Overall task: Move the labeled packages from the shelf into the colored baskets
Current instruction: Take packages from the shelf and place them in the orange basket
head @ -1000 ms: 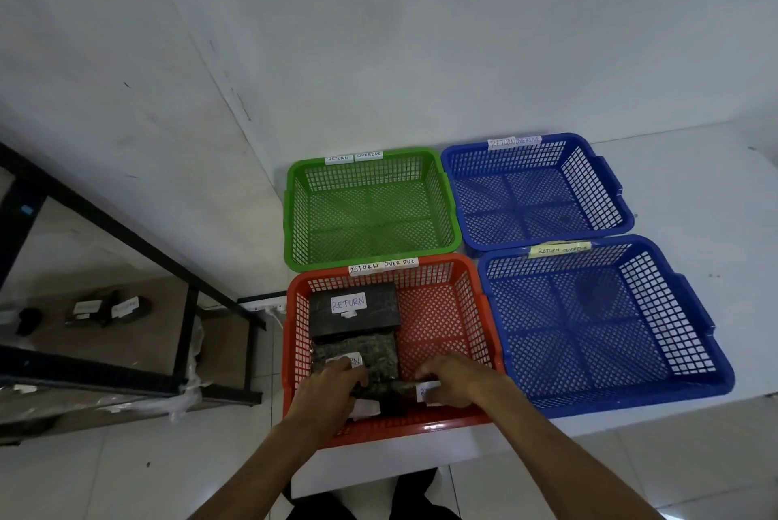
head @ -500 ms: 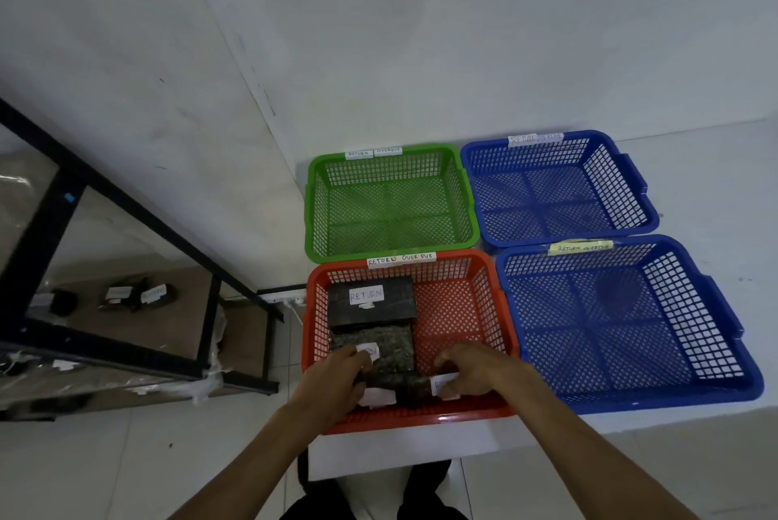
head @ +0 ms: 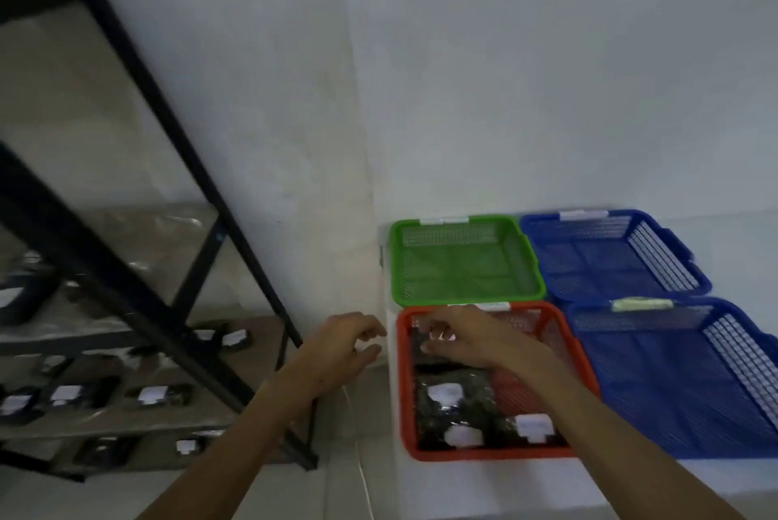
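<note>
Four baskets are seen on a white table (head: 715,481) against the wall: a green basket (head: 465,297) and a blue basket (head: 699,284) at the back, a red basket (head: 585,372) and a second blue basket (head: 589,317) in front. Dark packages (head: 454,406) with white labels are held in the red basket, along its left side and near edge. The right hand (head: 463,336) is held above the far part of the red basket, fingers loosely bent, nothing grasped. The left hand (head: 341,347) is held in the air just left of the red basket, outside it, fingers loosely curled and empty. A black shelf (head: 139,275) stands at the left, and more labeled packages (head: 155,394) are seen on its lower levels. The frame is blurred.
</note>
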Demonstrator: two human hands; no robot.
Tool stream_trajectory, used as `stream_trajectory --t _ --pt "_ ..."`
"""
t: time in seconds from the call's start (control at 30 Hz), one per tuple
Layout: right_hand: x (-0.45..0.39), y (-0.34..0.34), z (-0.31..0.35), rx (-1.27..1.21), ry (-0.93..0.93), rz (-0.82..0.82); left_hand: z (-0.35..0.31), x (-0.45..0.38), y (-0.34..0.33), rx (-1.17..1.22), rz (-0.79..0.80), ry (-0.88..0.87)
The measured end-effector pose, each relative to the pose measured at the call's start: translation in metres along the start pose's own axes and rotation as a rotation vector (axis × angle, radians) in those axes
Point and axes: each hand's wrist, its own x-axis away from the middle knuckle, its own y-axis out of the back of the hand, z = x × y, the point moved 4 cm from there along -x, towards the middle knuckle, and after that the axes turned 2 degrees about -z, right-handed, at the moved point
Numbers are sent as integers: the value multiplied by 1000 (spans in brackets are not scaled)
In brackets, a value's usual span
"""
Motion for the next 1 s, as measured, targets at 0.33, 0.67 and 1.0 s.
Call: stream_trajectory --t 0.33,0.67,1.0 --pt "-32 32 313 42 481 -246 74 173 252 -41 -490 29" --pt "-85 33 578 152 854 -334 164 299 457 -230 -756 196" --pt "-181 71 776 230 918 -532 279 328 642 -200 -878 180"
